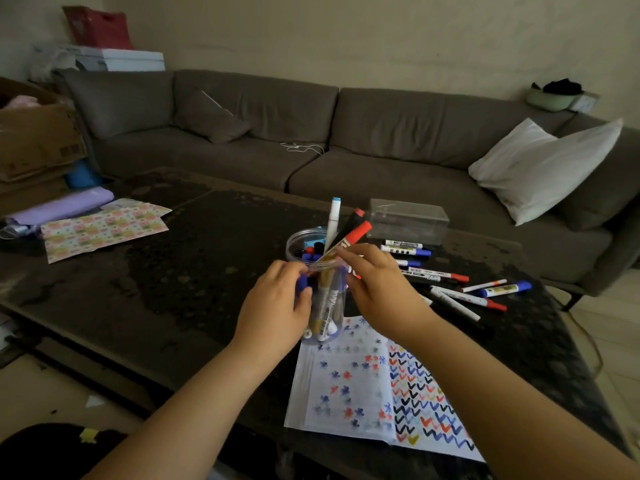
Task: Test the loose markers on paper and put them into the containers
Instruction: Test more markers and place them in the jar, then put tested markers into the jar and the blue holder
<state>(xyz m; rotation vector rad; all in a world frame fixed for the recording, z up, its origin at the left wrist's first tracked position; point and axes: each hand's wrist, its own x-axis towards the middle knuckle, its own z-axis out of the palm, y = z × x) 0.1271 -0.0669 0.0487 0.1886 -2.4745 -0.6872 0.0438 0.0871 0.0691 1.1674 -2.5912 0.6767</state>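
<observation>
The desk (173, 289) carries patterned paper (377, 393) at its near edge. A clear box (408, 221) sits toward the far edge, loose markers (460, 296) beside it. A round tub (294, 244) holds caps. The left hand (273, 306) grips a clear cup (329, 306) of markers. The right hand (377, 289) pinches a red-capped marker (349, 239) over it.

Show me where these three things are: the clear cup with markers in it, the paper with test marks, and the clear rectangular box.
clear cup (327, 306), head view, on its front wall between the hands.
test paper (349, 403), head view, on the white area with star marks.
clear rectangular box (408, 221), head view, on its front side wall.
</observation>
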